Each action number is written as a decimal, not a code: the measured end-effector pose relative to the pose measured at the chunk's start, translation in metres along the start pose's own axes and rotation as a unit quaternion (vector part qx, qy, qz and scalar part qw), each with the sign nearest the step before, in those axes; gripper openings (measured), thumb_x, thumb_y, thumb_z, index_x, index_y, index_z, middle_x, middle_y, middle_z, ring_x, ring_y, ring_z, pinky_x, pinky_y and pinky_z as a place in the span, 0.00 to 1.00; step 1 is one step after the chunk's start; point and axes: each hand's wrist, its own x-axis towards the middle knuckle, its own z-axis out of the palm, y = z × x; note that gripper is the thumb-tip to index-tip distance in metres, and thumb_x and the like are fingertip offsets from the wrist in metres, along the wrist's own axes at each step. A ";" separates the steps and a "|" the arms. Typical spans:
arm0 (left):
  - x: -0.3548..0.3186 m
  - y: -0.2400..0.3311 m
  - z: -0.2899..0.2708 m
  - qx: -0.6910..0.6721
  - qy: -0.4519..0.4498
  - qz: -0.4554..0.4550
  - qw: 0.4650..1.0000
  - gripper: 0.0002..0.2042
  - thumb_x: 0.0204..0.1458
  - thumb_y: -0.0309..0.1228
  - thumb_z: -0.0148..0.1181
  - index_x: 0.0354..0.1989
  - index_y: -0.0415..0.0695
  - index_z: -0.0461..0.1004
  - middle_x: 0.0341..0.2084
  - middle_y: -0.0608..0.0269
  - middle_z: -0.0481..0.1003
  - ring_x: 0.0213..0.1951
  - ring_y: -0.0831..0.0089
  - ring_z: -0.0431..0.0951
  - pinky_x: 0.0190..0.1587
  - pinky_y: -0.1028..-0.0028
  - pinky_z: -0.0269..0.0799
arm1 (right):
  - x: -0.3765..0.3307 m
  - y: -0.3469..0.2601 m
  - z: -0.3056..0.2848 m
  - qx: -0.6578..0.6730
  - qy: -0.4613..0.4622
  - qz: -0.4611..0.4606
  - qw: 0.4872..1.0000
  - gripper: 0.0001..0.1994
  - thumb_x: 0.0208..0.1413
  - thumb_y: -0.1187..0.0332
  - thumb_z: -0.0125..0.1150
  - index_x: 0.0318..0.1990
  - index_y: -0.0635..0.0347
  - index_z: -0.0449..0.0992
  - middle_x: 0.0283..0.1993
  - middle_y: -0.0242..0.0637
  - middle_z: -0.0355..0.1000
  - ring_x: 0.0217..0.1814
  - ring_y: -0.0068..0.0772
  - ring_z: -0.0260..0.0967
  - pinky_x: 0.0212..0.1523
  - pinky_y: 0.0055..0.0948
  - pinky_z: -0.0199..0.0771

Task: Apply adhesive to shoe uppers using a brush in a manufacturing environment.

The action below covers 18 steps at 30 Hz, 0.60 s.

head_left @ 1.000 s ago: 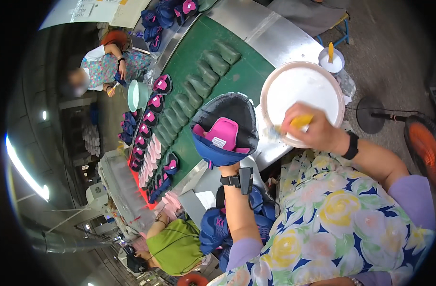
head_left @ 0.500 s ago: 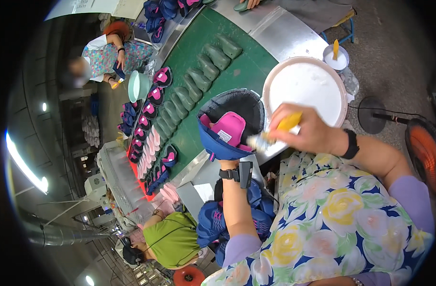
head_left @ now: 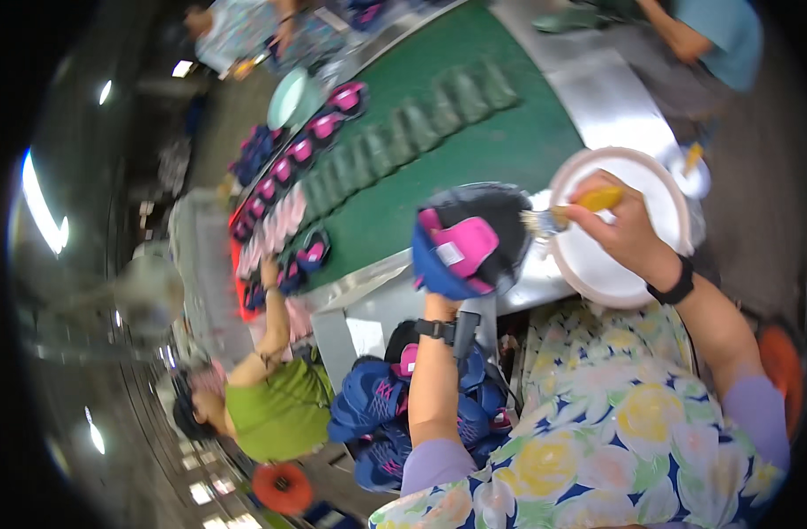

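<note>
In my left hand (head_left: 442,307) is a blue shoe upper (head_left: 441,269) with a dark lining and bright pink inside. It hides most of the fingers that hold it from below. My right hand (head_left: 622,225) is closed round the yellow handle of a paintbrush (head_left: 543,223). Its pale bristles are at the upper's right rim; whether they touch is too blurred to say. Behind the right hand stands a round, pale-rimmed basin (head_left: 558,256) of white liquid.
A green worktop (head_left: 509,141) bears a row of grey-green shoe lasts (head_left: 412,128). Blue-and-pink uppers (head_left: 302,152) line its far left side. More uppers (head_left: 368,397) are heaped by my left forearm. A co-worker in green (head_left: 280,410) reaches toward the rows. An orange fan (head_left: 781,370) stands at right.
The view has turned, shifting the worktop and basin rightward. My right hand has lifted the brush from the upper's lower right edge to its upper right rim. The green-clad co-worker's arm now reaches out.
</note>
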 end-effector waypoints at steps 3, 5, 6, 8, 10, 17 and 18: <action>0.004 -0.023 -0.070 0.025 0.037 -0.054 0.998 0.19 0.62 0.36 0.53 0.60 0.45 0.65 0.51 0.54 0.72 0.47 0.60 0.77 0.49 0.60 0.77 | -0.004 0.035 -0.007 0.042 0.026 0.050 0.997 0.03 0.58 0.77 0.61 0.37 0.63 0.74 0.37 0.33 0.73 0.40 0.25 0.70 0.41 0.25 0.70; 0.011 -0.029 -0.129 0.037 0.057 -0.097 0.993 0.15 0.63 0.36 0.52 0.56 0.45 0.68 0.45 0.54 0.76 0.41 0.60 0.81 0.43 0.60 0.82 | -0.014 0.052 -0.022 0.012 0.028 0.097 0.995 0.02 0.59 0.78 0.59 0.37 0.64 0.74 0.39 0.35 0.71 0.39 0.26 0.68 0.40 0.24 0.69; 0.015 -0.027 -0.149 0.029 0.072 -0.085 0.993 0.15 0.63 0.36 0.52 0.56 0.45 0.68 0.45 0.54 0.76 0.41 0.60 0.81 0.43 0.60 0.82 | -0.018 0.058 -0.029 -0.027 0.008 0.103 0.994 0.01 0.59 0.78 0.59 0.37 0.65 0.73 0.39 0.36 0.71 0.40 0.26 0.68 0.40 0.24 0.68; 0.027 -0.028 -0.187 -0.024 0.216 -0.012 0.976 0.12 0.64 0.36 0.51 0.52 0.45 0.68 0.37 0.59 0.77 0.31 0.65 0.81 0.32 0.65 0.84 | -0.031 0.072 -0.035 -0.067 0.009 0.150 0.986 0.02 0.60 0.77 0.58 0.36 0.65 0.73 0.39 0.35 0.70 0.40 0.25 0.67 0.41 0.22 0.67; 0.043 -0.030 -0.262 -0.077 0.192 0.012 0.978 0.15 0.64 0.33 0.51 0.57 0.46 0.64 0.41 0.55 0.77 0.33 0.64 0.82 0.34 0.68 0.85 | -0.033 0.073 -0.037 -0.056 -0.009 0.211 0.976 0.01 0.61 0.76 0.56 0.38 0.63 0.72 0.39 0.31 0.68 0.38 0.21 0.66 0.40 0.20 0.66; 0.053 0.004 -0.476 -0.050 0.509 0.009 0.859 0.33 0.54 0.19 0.53 0.69 0.52 0.51 0.30 0.54 0.74 0.29 0.69 0.76 0.26 0.67 0.73 | 0.003 0.103 -0.018 -0.083 -0.069 0.225 0.968 0.06 0.66 0.70 0.53 0.40 0.63 0.72 0.38 0.30 0.67 0.36 0.18 0.64 0.38 0.19 0.64; 0.079 -0.005 -0.439 0.150 0.523 0.026 0.838 0.23 0.57 0.22 0.51 0.62 0.43 0.58 0.28 0.58 0.74 0.28 0.72 0.75 0.27 0.71 0.71 | 0.002 0.097 -0.013 -0.130 -0.063 0.203 0.968 0.07 0.67 0.70 0.52 0.40 0.63 0.73 0.38 0.29 0.67 0.36 0.17 0.63 0.38 0.19 0.63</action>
